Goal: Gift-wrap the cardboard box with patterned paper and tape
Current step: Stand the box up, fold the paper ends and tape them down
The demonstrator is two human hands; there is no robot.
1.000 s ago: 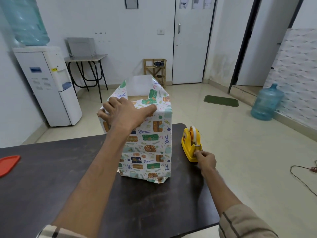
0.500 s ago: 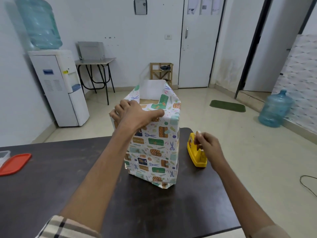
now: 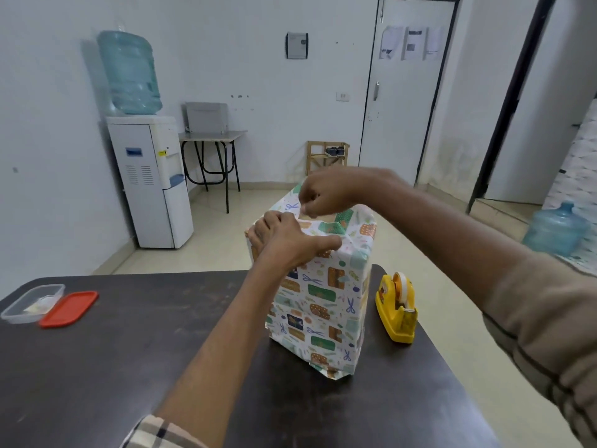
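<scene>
Two hands met atop the upright box [image 3: 319,302]. My left hand [image 3: 290,244] gripped the folded paper [image 3: 328,228] down; my right hand [image 3: 326,195], just beyond it, pinched a tape strip [image 3: 303,211], I judged.

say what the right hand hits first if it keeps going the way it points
Likely the left hand, gripping the paper at its top edge, just past the right hand, seemingly pinching tape; depth unclear.
</scene>
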